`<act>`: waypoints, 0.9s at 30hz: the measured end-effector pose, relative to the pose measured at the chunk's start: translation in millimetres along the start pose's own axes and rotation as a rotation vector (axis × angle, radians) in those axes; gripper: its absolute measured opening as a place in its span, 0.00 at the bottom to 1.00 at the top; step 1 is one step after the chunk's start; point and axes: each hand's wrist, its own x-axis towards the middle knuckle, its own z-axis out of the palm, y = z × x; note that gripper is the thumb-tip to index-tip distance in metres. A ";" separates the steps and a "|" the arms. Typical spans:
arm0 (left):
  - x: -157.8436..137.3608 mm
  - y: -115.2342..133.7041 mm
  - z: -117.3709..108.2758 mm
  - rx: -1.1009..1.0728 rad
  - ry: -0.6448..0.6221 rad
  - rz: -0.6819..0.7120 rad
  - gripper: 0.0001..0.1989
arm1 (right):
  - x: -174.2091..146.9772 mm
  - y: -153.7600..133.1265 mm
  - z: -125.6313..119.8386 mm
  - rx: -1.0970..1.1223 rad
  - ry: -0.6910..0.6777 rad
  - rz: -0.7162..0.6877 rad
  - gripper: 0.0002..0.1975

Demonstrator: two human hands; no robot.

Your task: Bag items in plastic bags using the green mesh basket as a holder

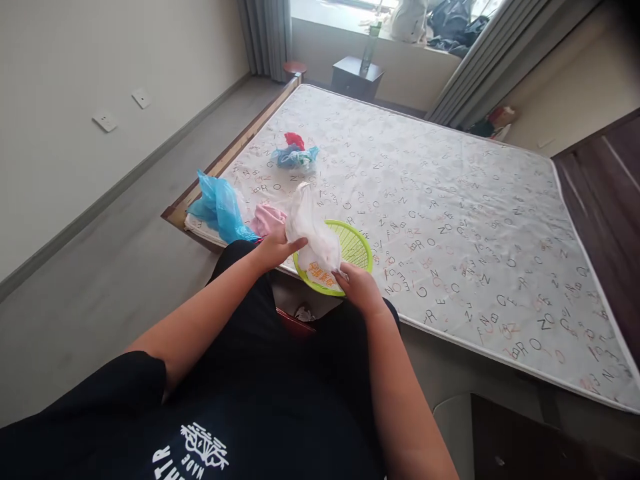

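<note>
A white plastic bag [313, 230] with orange print is stretched between my two hands, over a green plastic basket [367, 252] at the mattress edge. My left hand [277, 250] grips the bag's left side, thumb on top. At its lower right corner, my right hand [359, 285] pinches the bag; those fingertips are partly hidden. Left of the basket lie a pink plastic bag [269, 219] and a blue plastic bag [223, 203]. Farther back on the mattress is a crumpled pile of blue and white bags [295, 157] with a red bag [295, 140] on it.
The letter-printed mattress [450, 220] lies on a wooden bed frame [235, 143]. Between my knees is a dark red stool or container edge [296, 325]. A nightstand [356, 79] holding a glass vase [369, 50] stands by the window. A brown chair or board [520, 433] is at lower right.
</note>
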 end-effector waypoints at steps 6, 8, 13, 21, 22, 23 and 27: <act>45.6 6.0 26.5 -0.457 -0.072 -0.056 0.12 | 8.4 -3.5 8.5 0.033 -0.002 0.057 0.16; 51.0 4.9 34.6 -0.556 -0.025 -0.060 0.09 | 11.3 -4.8 9.9 0.053 -0.003 0.093 0.15; 40.7 -4.9 37.1 -0.682 0.038 -0.108 0.14 | 13.3 -2.0 5.3 0.080 -0.051 0.136 0.14; 38.0 -6.6 5.3 -0.639 0.105 -0.051 0.23 | 8.5 10.5 -5.6 0.316 -0.110 0.261 0.15; 41.8 -5.1 4.6 -0.633 0.123 -0.035 0.22 | 8.1 11.7 -7.8 0.364 -0.102 0.267 0.18; 45.4 -3.5 5.1 -0.612 0.130 -0.018 0.22 | 7.8 12.8 -10.7 0.423 -0.080 0.263 0.21; 53.6 1.3 16.9 -0.427 0.115 0.018 0.23 | 7.8 11.5 -29.7 0.689 0.261 0.233 0.24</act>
